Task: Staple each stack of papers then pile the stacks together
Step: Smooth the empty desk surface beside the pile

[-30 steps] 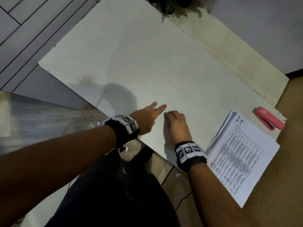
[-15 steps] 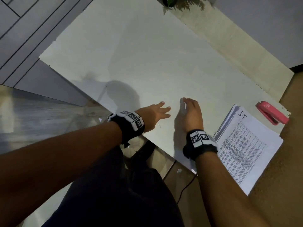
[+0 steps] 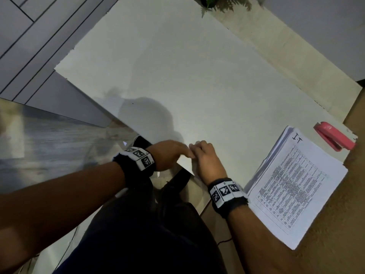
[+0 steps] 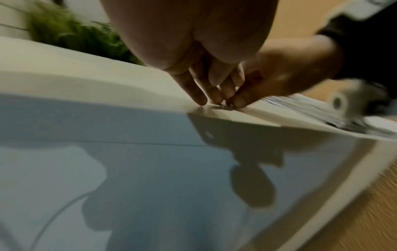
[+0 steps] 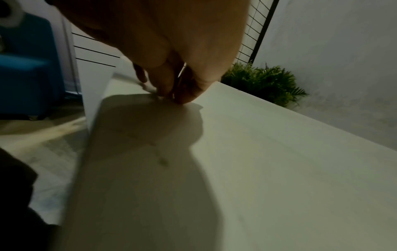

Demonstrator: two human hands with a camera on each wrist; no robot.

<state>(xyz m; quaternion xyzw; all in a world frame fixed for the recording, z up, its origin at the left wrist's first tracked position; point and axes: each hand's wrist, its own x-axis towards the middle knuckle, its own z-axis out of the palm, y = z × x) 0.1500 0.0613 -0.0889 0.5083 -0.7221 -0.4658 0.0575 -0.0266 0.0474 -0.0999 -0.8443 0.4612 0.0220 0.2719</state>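
A stack of printed papers [image 3: 296, 186] marked "I.T" lies at the table's near right corner and overhangs the edge. A pink stapler [image 3: 333, 138] sits just beyond it. Both hands meet at the near edge of the white table [image 3: 197, 76], left of the papers. My left hand [image 3: 188, 154] touches the tabletop with straight fingers [image 4: 199, 98]. My right hand [image 3: 197, 147] is curled, its thumb and fingertips [image 5: 171, 97] pinched together on the table. A tiny grey piece [image 4: 224, 106] lies between the two hands' fingertips. What it is cannot be made out.
A potted fern [image 3: 221, 2] stands at the table's far edge. The papers' fanned edge [image 4: 322, 108] lies right of the hands. Another small speck [image 5: 163, 161] rests on the table nearer me. A dark lap and wood floor are below the near edge.
Both hands lay flat and apart on the table half a second ago. They have drawn back toward the near edge and come together, and the right hand's fingers have curled.
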